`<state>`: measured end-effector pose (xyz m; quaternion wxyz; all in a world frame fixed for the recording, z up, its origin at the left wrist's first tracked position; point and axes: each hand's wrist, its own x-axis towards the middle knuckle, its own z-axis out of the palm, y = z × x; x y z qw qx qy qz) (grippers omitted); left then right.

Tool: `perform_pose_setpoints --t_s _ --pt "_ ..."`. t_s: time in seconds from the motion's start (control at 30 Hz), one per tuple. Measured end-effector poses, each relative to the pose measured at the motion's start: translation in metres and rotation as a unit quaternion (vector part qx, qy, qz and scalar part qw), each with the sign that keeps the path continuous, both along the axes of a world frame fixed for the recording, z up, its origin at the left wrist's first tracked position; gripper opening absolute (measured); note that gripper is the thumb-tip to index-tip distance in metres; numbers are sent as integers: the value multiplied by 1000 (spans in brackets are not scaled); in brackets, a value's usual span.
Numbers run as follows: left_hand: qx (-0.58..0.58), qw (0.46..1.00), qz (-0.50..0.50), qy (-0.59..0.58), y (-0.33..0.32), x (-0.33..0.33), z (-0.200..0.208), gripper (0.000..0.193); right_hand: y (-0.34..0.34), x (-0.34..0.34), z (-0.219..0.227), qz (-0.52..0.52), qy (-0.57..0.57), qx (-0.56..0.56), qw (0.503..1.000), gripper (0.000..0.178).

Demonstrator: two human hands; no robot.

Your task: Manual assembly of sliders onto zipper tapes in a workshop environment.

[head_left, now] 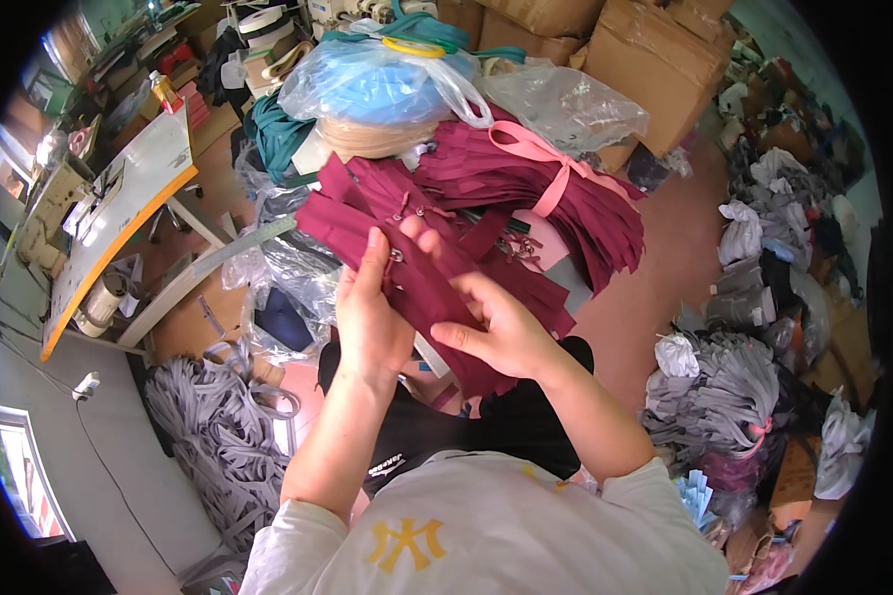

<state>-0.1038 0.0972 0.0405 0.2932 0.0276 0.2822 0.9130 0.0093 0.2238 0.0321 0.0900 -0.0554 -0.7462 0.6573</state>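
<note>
Maroon zippers (425, 290) with metal pulls lie in a stack slanting between my two hands. My left hand (375, 322) grips the stack along its left side, thumb on top beside a zipper pull and fingertips showing past the far edge. Lower down, my right hand (501, 332) holds the same stack from the right, with its thumb laid over the strips. More maroon zippers (541, 293) lie beneath and beyond my hands. Behind them is a large maroon zipper bundle (605, 233), tied with a pink ribbon (536, 147).
Ahead sits a blue bundle in clear plastic (377, 84). Cardboard boxes (650, 69) stand at the far right. Grey strips (213, 426) heap on the floor at left, near a sewing table (134, 193). Grey bundles (719, 392) and plastic bags line the right side.
</note>
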Motion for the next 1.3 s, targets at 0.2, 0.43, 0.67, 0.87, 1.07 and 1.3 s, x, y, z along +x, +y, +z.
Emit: perform_pose_setpoints --t_s 0.2,0.43,0.67,0.87,1.07,1.3 --pt "-11 995 39 86 -4 -19 35 21 -7 19 34 -35 37 154 987 38" --pt "-651 676 48 343 1 -132 -62 60 16 -5 -10 -132 -17 489 862 40" --pt "-555 614 209 522 20 -142 -68 64 7 56 -42 -174 98 519 831 64" --pt "-510 618 102 589 44 -163 -100 55 2 53 -78 -147 88 517 839 64" --pt "-522 667 121 517 65 -147 -84 40 6 65 -90 -159 91 501 846 60" --pt "-559 536 174 608 56 -160 -94 57 5 68 -84 -173 111 491 846 61"
